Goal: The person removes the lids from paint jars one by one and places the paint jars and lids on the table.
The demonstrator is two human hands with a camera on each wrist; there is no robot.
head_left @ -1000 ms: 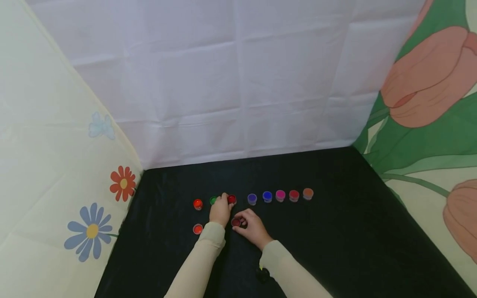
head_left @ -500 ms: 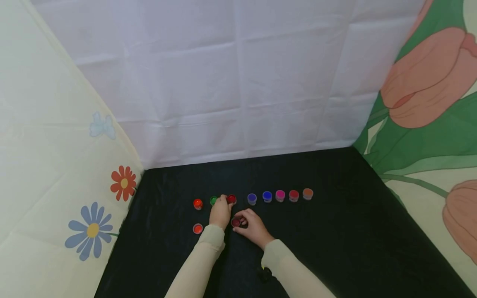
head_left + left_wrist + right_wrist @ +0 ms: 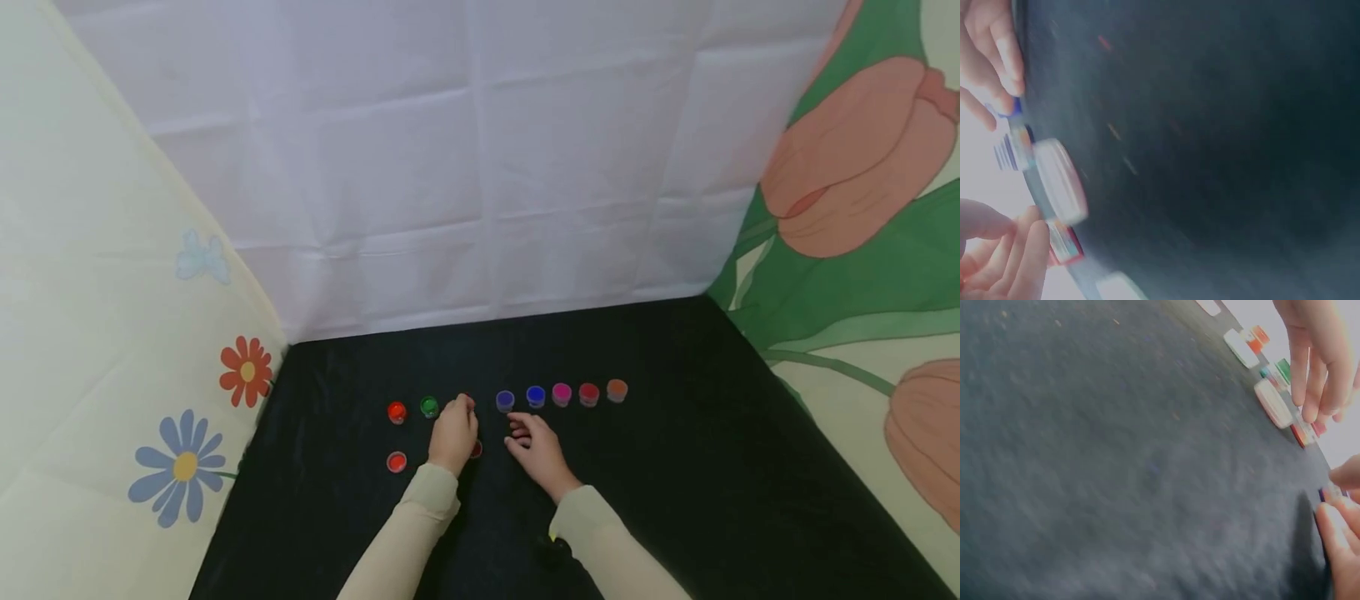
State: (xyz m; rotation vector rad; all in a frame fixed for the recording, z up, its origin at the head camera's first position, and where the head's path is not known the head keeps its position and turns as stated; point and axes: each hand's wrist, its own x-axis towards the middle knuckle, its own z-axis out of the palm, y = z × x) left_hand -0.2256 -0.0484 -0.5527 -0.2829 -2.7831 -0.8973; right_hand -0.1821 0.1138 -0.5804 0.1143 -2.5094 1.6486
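Small paint pots stand in a row on the black tabletop. My left hand (image 3: pixel 454 433) is over the dark red pot (image 3: pixel 1304 432), mostly hidden from the head view, its extended fingers overlapping the pot in the right wrist view. A dark red lid (image 3: pixel 477 449) lies just in front, partly behind that hand. My right hand (image 3: pixel 538 454) has its fingertips near the front of the purple pot (image 3: pixel 506 401), fingers loosely bent and thumb apart. Left of my left hand are the green pot (image 3: pixel 429 407) and the orange-red pot (image 3: pixel 397 412), with an orange-red lid (image 3: pixel 397 462) before it.
To the right the row continues with a blue pot (image 3: pixel 536 396), a pink pot (image 3: pixel 562 394), a red pot (image 3: pixel 588 394) and an orange pot (image 3: pixel 617 390). Behind the table hangs a white cloth (image 3: pixel 480 208). A further lid (image 3: pixel 1241 349) shows in the right wrist view.
My right hand has let go of the dark red lid, leaving it on the table, and moved right towards the purple pot. My left hand has shifted slightly right, uncovering the green pot.
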